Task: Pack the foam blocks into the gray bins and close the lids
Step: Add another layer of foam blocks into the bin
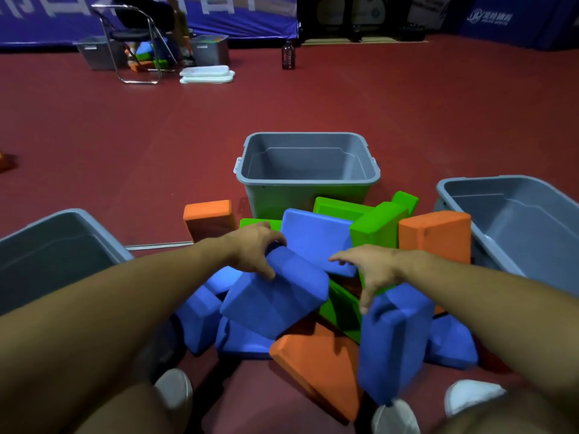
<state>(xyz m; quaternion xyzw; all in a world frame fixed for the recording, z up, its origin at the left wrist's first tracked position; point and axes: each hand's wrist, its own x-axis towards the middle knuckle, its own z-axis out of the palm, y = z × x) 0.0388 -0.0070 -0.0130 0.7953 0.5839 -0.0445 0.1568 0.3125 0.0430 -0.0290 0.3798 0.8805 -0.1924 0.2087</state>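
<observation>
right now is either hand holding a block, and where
Left hand grips the top blue foam block at its far upper corner; right hand is open, holding nothing.

Blue (275,296), green (379,228) and orange foam blocks (435,236), gray bins (305,183), red floor (156,136).

Bare forearms (131,296), no sleeves, white shoes (175,388)
</observation>
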